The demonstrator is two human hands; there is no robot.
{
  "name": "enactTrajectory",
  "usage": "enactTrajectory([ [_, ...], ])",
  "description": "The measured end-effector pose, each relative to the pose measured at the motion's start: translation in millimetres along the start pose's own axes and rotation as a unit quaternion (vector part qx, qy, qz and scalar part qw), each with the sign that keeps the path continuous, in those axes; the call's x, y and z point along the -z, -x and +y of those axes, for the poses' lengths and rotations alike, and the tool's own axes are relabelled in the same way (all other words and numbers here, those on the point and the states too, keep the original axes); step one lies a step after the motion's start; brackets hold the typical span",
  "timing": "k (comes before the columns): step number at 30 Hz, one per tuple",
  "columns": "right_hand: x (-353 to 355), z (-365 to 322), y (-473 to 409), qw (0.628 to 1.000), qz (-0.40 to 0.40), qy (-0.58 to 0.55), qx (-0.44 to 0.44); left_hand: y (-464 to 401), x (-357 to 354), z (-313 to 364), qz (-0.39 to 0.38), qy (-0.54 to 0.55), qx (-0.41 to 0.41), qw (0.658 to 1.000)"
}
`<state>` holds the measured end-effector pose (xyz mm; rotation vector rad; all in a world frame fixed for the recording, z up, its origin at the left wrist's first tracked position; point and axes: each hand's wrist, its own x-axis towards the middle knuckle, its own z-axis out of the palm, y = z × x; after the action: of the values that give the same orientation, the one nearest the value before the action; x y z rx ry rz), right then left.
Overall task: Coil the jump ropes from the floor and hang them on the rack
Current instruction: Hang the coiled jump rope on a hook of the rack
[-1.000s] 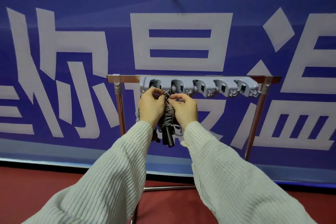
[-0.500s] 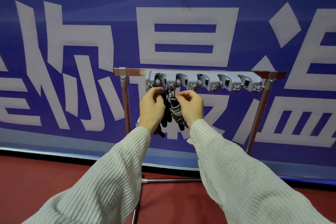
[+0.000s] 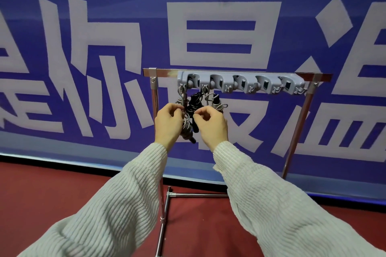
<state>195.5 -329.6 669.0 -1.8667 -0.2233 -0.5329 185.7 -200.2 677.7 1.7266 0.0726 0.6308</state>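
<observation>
Head view — both hands at the coiled jump ropes [image 3: 189, 117] under the rack's grey hook strip [image 3: 240, 83], left hand [image 3: 168, 125] and right hand [image 3: 211, 126] each with curled fingers pinching cord — best let go gently so the loops stay seated.

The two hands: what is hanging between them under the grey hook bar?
In the head view, the coiled jump ropes, grey cord with black handles, hang between the left hand and the right hand, below the hook bar.
</observation>
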Motion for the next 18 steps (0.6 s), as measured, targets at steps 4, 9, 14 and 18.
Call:
enactTrajectory([
  [4,-12,-3,16,0.999,-0.036,-0.003,-0.016,13,16,-4,-0.015,0.0,0.012,1.0],
  [9,-25,-8,34,0.998,-0.058,-0.012,-0.038,26,38,-8,-0.024,-0.011,0.022,0.999],
  [14,-45,-9,58,0.995,-0.088,-0.002,-0.041,49,67,-26,-0.035,-0.025,0.039,0.998],
  [18,-66,-7,81,0.992,-0.122,-0.004,-0.041,75,93,-47,-0.025,-0.041,0.054,0.997],
])
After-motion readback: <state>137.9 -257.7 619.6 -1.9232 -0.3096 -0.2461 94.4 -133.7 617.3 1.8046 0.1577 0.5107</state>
